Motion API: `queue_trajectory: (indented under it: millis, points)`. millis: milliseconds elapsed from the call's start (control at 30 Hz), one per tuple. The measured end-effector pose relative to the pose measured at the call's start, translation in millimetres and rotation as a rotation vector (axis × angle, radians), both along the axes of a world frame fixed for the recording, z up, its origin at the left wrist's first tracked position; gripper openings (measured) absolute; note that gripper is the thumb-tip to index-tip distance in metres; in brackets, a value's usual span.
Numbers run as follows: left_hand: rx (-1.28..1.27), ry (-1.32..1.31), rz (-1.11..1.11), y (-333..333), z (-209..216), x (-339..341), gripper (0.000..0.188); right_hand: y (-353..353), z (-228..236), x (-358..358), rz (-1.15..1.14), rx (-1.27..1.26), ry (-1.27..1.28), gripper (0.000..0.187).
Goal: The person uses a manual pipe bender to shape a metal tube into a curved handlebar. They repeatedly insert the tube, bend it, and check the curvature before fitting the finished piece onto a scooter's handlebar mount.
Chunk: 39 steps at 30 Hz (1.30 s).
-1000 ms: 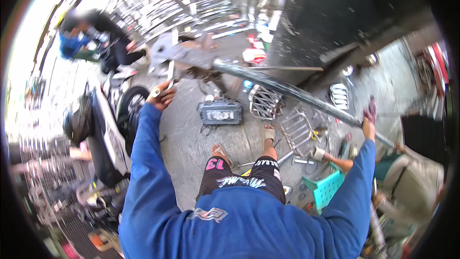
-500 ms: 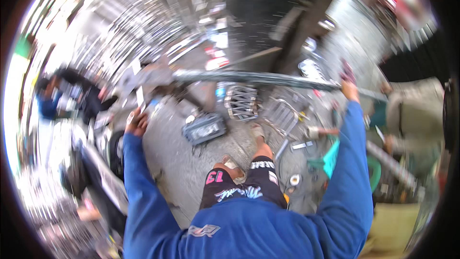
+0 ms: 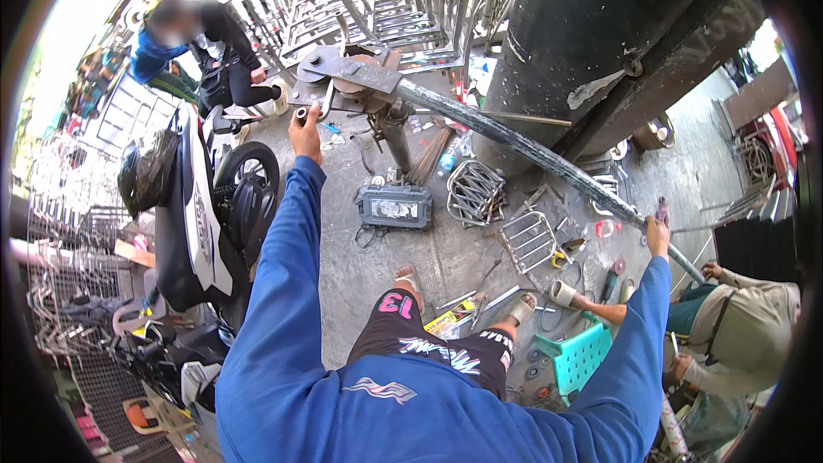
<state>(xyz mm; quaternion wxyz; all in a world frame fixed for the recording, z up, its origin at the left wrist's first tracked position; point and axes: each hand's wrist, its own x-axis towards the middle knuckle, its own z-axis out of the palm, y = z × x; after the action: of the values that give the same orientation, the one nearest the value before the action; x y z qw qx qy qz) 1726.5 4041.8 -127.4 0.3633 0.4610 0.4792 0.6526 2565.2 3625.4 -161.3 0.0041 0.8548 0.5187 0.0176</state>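
Lever [image 3: 523, 152] spans jig [image 3: 356, 75] at eleven o'clock to three, right hand [image 3: 658, 237] closed round it. Left hand [image 3: 306, 137], ten o'clock, curled round tube [image 3: 301, 112]. Slipping grip could swing lever into person [image 3: 746, 317], four o'clock.

From the blue-clad torso [image 3: 429, 411], the bare, curled left hand [image 3: 306, 135] reaches toward eleven o'clock, the bare, clenched right hand [image 3: 657, 237] toward two.
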Motion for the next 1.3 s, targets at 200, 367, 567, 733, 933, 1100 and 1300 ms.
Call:
queue_trajectory:
  millis: [200, 367, 567, 733, 933, 1100, 1300]
  points:
    - [-0.066, -0.032, 0.228, 18, -10, 8, 0.030, -23, -8, 94, -0.170, -0.088, 0.220, 0.037]
    - [-0.178, 0.464, 0.429, 12, -1, 5, 0.036, -42, -37, 162, 0.145, -0.198, 0.004, 0.034]
    - [-0.213, 0.349, 0.212, 20, 1, -3, 0.037, -87, -40, 159, 0.020, -0.276, -0.127, 0.042]
    - [-0.038, -0.047, 0.126, 38, -13, 2, 0.035, -105, -21, 137, -0.063, -0.216, -0.205, 0.027]
    - [-0.035, 0.022, 0.164, 49, -13, -3, 0.029, -100, -7, 112, -0.137, -0.229, -0.332, 0.018]
    - [0.026, 0.092, 0.162, 42, -4, -1, 0.042, -111, 9, 82, -0.133, -0.078, -0.286, 0.012]
    - [-0.005, 0.222, 0.301, 42, 2, 1, 0.045, -126, 20, 47, -0.243, -0.110, -0.221, 0.022]
